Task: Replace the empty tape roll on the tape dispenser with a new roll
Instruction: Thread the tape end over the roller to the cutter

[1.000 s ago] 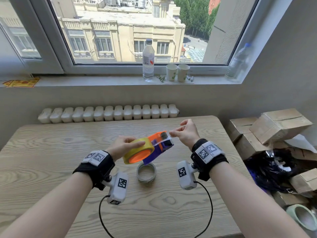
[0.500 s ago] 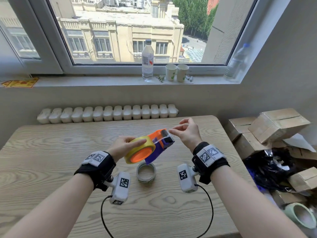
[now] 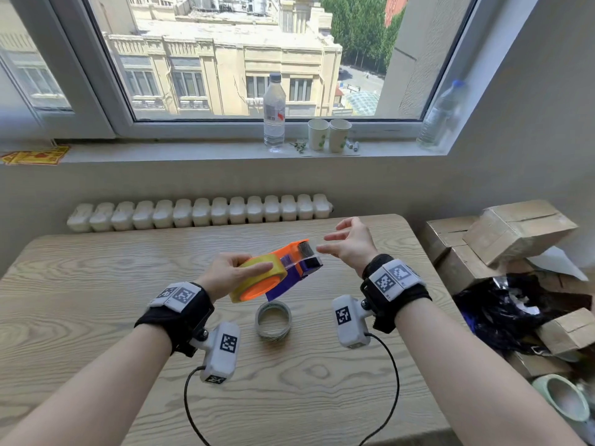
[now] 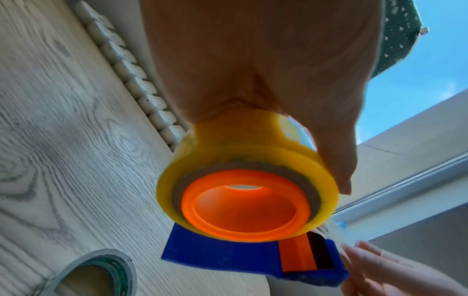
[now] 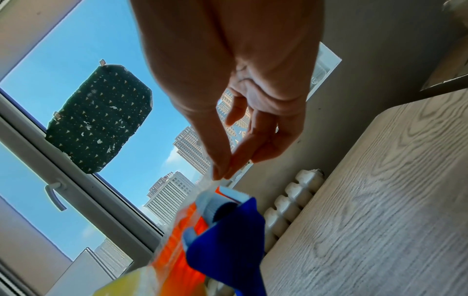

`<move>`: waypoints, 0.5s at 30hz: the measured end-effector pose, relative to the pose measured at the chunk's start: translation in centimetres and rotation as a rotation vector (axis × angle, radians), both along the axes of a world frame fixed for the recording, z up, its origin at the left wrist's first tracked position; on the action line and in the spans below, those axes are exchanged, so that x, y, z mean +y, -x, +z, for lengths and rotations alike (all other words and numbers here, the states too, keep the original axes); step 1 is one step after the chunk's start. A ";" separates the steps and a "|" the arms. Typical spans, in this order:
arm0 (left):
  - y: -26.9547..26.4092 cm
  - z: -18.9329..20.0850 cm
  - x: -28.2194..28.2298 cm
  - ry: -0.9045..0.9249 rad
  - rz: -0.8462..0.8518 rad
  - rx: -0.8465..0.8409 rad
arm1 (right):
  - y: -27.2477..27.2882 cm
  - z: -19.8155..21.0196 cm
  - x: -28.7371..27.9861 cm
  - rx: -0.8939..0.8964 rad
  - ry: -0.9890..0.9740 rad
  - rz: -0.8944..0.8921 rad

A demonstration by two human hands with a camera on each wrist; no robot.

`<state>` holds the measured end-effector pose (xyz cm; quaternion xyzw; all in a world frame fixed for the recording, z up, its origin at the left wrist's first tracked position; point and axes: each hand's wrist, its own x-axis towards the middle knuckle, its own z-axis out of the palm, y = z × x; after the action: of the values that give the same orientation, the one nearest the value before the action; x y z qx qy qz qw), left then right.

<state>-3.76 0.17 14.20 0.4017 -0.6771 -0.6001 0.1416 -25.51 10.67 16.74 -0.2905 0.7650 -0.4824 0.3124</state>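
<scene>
Wood-grain table (image 3: 96,317), lower frame: empty tape roll (image 3: 273,320) lies at centre. Above it, the left hand (image 3: 225,275) grasps the yellow new roll (image 3: 257,278) seated on the orange-blue tape dispenser (image 3: 299,262); the right hand (image 3: 351,246) pinches the clear tape end (image 5: 212,180). Window sill (image 3: 193,152), upper frame: a bottle (image 3: 274,112).

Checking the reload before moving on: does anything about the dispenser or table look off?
Nothing stands out. The yellow tape roll sits squarely on the dispenser hub, held by the left hand. The empty tape roll lies flat on the table.
</scene>
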 end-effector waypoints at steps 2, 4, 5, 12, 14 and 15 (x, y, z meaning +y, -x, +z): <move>0.1 0.0 0.0 0.029 0.022 -0.036 | -0.1 0.2 -0.1 0.002 0.009 0.012; 0.2 0.1 0.0 0.037 0.028 -0.056 | -0.2 0.4 -0.3 0.010 0.024 0.019; 0.2 0.2 0.0 0.038 0.025 -0.059 | -0.2 0.6 -0.4 0.012 0.028 0.020; 0.3 0.5 -0.2 0.057 0.035 -0.070 | -0.5 1.0 -0.8 0.060 0.027 0.014; 0.3 0.7 -0.1 0.050 0.028 -0.051 | -0.4 0.9 -0.9 0.069 0.008 -0.015; 0.2 0.8 0.0 0.050 0.031 -0.040 | -0.3 0.8 -0.9 0.061 0.000 -0.030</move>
<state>-3.97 0.13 15.05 0.4204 -0.6883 -0.5726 0.1469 -25.23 9.76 17.52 -0.2937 0.7784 -0.4779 0.2818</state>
